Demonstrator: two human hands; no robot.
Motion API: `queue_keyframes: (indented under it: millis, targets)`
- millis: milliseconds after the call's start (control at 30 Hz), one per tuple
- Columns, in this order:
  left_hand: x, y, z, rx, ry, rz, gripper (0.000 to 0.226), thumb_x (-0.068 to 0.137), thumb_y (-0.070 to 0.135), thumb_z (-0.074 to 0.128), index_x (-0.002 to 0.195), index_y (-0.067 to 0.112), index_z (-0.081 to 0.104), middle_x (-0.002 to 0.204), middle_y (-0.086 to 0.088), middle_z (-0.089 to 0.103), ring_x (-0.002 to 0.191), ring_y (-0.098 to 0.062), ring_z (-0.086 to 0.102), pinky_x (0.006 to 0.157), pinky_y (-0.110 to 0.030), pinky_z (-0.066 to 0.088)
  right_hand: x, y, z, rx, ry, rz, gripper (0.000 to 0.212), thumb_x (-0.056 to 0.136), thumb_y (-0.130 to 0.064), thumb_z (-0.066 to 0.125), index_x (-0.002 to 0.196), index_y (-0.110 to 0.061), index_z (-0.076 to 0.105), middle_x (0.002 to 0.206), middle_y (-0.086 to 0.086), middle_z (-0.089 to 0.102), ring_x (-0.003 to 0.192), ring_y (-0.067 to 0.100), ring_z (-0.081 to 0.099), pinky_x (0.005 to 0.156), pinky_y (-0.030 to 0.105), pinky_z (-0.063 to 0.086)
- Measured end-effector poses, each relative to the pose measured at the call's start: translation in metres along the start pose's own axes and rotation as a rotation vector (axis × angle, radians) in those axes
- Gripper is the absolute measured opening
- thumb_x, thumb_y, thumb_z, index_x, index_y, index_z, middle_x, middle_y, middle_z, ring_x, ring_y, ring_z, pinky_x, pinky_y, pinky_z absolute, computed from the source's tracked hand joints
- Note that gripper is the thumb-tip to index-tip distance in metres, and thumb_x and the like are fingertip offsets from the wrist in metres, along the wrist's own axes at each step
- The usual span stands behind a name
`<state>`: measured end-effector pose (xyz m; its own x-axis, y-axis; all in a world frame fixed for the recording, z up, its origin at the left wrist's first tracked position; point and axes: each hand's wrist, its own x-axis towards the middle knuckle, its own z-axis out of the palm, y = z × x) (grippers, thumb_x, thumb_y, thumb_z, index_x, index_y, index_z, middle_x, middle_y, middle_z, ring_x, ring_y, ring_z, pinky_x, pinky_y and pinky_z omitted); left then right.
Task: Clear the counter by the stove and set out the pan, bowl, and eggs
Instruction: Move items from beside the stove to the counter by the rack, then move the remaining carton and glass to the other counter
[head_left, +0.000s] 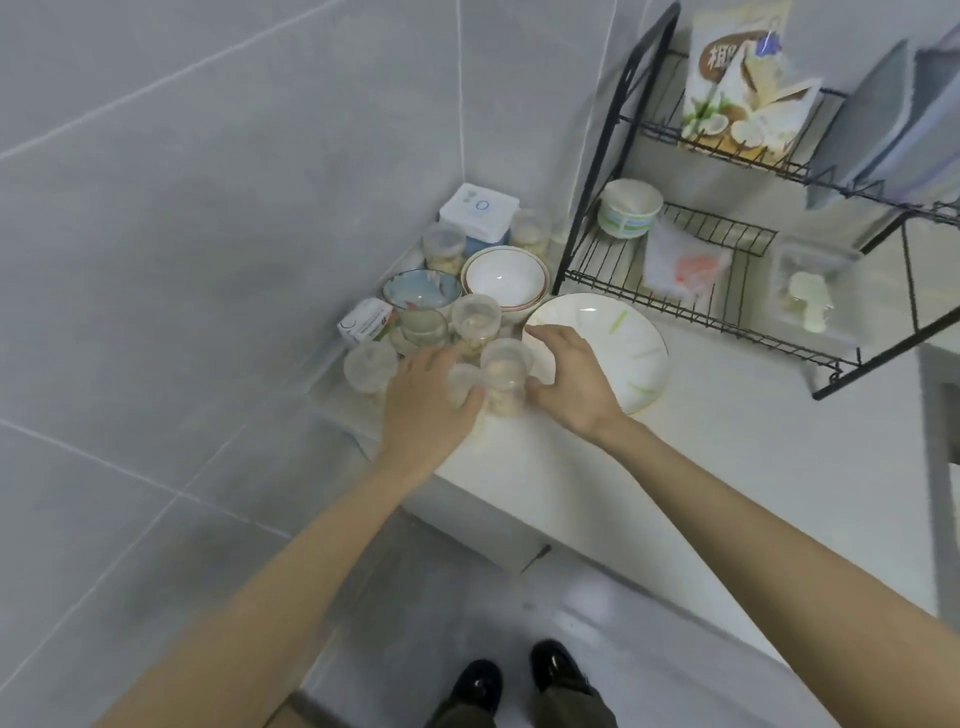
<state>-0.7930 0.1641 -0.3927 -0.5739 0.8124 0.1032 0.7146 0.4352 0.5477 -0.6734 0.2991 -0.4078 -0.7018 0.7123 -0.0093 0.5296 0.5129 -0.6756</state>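
Jar (505, 376) clasped at the tabletop (727, 447) corner
Left grip (426, 402) and right grip (567, 382) curl round it from both sides; white bowl (506, 278) just behind, plate (631, 353) beside the right grip, tabletop edge near.

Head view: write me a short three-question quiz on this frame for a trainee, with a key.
1. True or false: the white plate stands in the wire rack.
2. What do the left hand and right hand touch? A. the clear jars B. the white bowl C. the paper cup
3. Fill in: the snack bag sits on the rack's ___ tier.
Key: 1 false, it lies on the counter; 2 A; 3 top.
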Motion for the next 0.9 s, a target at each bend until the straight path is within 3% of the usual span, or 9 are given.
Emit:
queue_keyframes:
  millis: [100, 267, 500, 667, 900]
  targets:
    - [0.003, 0.013, -0.007, -0.076, -0.025, 0.129, 0.045, 0.09, 0.026, 0.055, 0.134, 0.023, 0.048, 0.13, -0.003, 0.054, 0.12, -0.023, 0.049, 0.097, -0.04, 0.042, -0.027, 0.001, -0.019, -0.001, 0.107, 0.089, 0.058, 0.084, -0.012, 0.061, 0.139, -0.015, 0.044, 0.143, 0.005, 0.042, 0.13, 0.024, 0.04, 0.107, 0.033, 0.035]
    - [0.009, 0.066, 0.003, -0.185, -0.141, 0.322, 0.048, 0.088, 0.019, 0.058, 0.135, 0.021, 0.048, 0.13, -0.003, 0.054, 0.122, -0.022, 0.047, 0.101, -0.035, 0.039, -0.088, 0.021, -0.062, 0.031, 0.287, 0.283, 0.051, 0.086, -0.012, 0.059, 0.135, -0.018, 0.049, 0.14, 0.004, 0.045, 0.124, 0.026, 0.047, 0.102, 0.039, 0.041]
    - [-0.02, 0.182, 0.039, -0.207, -0.355, 0.581, 0.048, 0.089, 0.024, 0.056, 0.136, 0.025, 0.046, 0.131, 0.0, 0.052, 0.115, -0.023, 0.052, 0.094, -0.037, 0.043, -0.201, 0.059, -0.131, 0.035, 0.566, 0.524, 0.046, 0.088, -0.012, 0.057, 0.134, -0.016, 0.051, 0.139, 0.004, 0.046, 0.114, 0.02, 0.054, 0.093, 0.026, 0.041]
    - [-0.073, 0.282, 0.073, -0.217, -0.512, 0.824, 0.048, 0.09, 0.026, 0.054, 0.137, 0.028, 0.044, 0.131, 0.002, 0.052, 0.117, -0.021, 0.051, 0.097, -0.039, 0.043, -0.311, 0.083, -0.175, 0.067, 0.773, 0.705, 0.047, 0.084, -0.009, 0.058, 0.131, -0.012, 0.054, 0.134, 0.008, 0.052, 0.119, 0.024, 0.052, 0.099, 0.034, 0.043]
    - [-0.203, 0.426, 0.126, -0.234, -0.709, 1.132, 0.051, 0.09, 0.025, 0.055, 0.139, 0.027, 0.043, 0.135, -0.003, 0.051, 0.116, -0.02, 0.053, 0.091, -0.03, 0.041, -0.493, 0.118, -0.22, 0.069, 1.074, 0.902, 0.045, 0.089, -0.011, 0.057, 0.133, -0.015, 0.051, 0.136, 0.006, 0.05, 0.113, 0.021, 0.053, 0.092, 0.026, 0.042]
